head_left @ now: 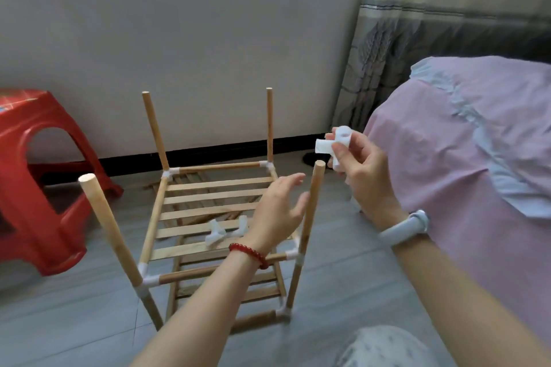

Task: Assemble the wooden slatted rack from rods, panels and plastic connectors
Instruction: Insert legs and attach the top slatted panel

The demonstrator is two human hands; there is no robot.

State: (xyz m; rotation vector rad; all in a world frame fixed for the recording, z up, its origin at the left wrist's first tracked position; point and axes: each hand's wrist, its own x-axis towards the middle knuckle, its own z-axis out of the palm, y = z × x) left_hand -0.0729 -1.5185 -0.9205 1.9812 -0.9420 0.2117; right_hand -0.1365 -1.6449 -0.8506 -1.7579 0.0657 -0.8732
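Note:
A part-built wooden rack [208,205] stands on the floor, with two slatted shelves joined by white plastic connectors. Rods stick up bare at its corners. My right hand [360,170] pinches a white plastic connector [334,143] just above and right of the near-right rod's top [319,164]. My left hand [278,211] hovers with relaxed fingers beside that rod, over the upper shelf, holding nothing. Two loose white connectors [226,231] lie on the upper shelf's slats.
A red plastic stool [38,176] stands at the left against the wall. A bed with a pink cover [447,140] fills the right side. Loose wooden slats [190,180] lie on the floor behind the rack. My knee [384,348] shows at the bottom.

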